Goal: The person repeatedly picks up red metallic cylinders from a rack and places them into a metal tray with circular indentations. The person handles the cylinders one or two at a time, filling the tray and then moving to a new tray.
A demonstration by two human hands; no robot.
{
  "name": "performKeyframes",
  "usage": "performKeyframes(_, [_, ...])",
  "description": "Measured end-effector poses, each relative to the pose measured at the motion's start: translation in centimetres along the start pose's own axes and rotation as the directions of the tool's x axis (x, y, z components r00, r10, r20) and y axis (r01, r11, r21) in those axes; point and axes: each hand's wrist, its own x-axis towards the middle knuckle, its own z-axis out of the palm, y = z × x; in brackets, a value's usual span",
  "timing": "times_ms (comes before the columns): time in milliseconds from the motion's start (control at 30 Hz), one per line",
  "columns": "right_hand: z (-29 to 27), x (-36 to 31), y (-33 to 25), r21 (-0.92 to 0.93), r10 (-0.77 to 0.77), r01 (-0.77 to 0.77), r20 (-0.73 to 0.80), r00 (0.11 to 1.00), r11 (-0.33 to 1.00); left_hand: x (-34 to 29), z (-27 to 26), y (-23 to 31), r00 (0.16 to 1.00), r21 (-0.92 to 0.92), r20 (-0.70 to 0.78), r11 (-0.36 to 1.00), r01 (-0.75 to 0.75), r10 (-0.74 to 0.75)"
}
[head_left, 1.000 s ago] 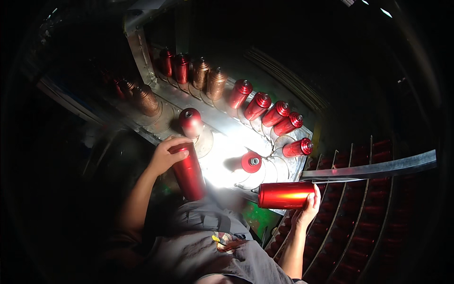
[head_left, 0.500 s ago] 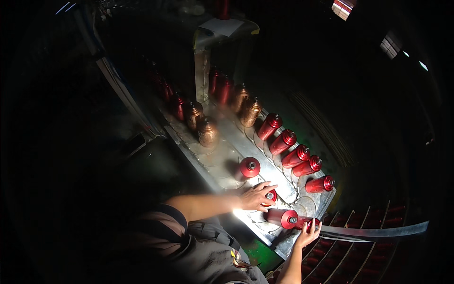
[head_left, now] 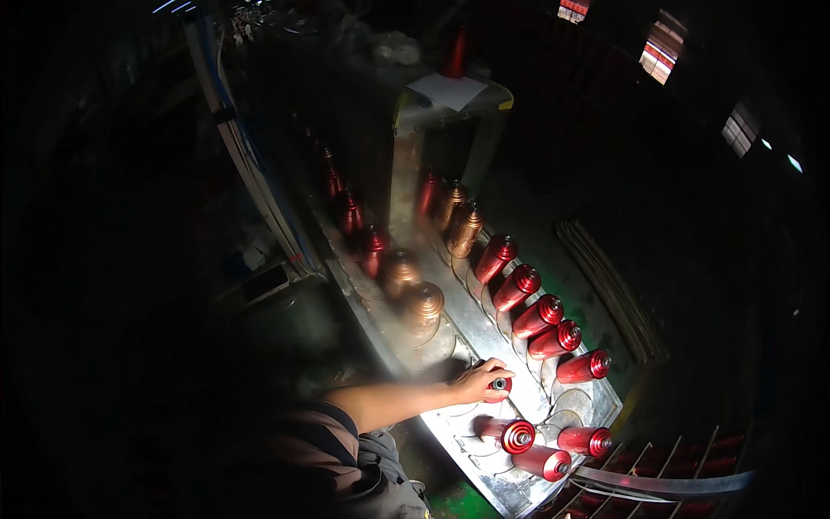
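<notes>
My left hand [head_left: 481, 382] reaches in from the lower left, its fingers closed round the upper part of a red metallic bottle [head_left: 499, 387]. The hand covers much of the bottle's body. My right hand is out of view. Nearer to me on the metal track [head_left: 471, 450] stand a red bottle with a ringed top [head_left: 517, 436] and a plain-shouldered red bottle [head_left: 545, 463]. Another red bottle [head_left: 590, 441] stands at the track's near right end.
Several red bottles [head_left: 539, 315] line the track's right side. Copper-coloured bottles [head_left: 424, 304] stand farther back on both sides. A metal frame [head_left: 406, 164] straddles the track, with a white sheet [head_left: 447, 90] on top. A metal strip [head_left: 666, 482] juts right over a rack of red items.
My right hand has let go of a red bottle and left the view. My left hand has moved from the ringed bottle onto another red bottle. The left row has come nearer.
</notes>
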Motion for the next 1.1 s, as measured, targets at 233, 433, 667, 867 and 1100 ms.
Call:
performKeyframes(233, [-8.8, -6.0, 1.8, 0.016, 0.106, -0.105, -0.119, 0.987, 0.994, -1.3, 4.2, 0.2, 0.990, 0.046, -0.139, 0.999, 0.017, -0.011])
performKeyframes(433, [-17.2, -11.6, 8.9, 0.081, 0.166, -0.152, -0.196, 0.966, 0.985, -4.1, 9.3, 12.7, 0.713, 0.232, -0.630, 0.950, -0.207, 0.309])
performKeyframes(667, [-26.8, -15.1, 21.7, 0.247, 0.113, -0.024, -0.355, 0.928, 0.969, -7.9, 28.3, 32.8, 0.758, -0.323, -0.228, 0.687, -0.651, 0.612])
performKeyframes(867, [-35.0, -11.9, 28.2, 0.180, 0.163, -0.102, -0.366, 0.916, 0.978, -3.9, 40.6, 42.8, 0.622, -0.657, 0.185, 0.566, -0.497, 0.761])
performKeyframes(1100, [-46.5, -4.6, 36.4, -0.178, 0.256, -0.345, -0.389, 0.885, 0.922, 4.9, 59.6, 59.3, 0.341, -0.489, 0.200, 0.395, -0.778, 0.919])
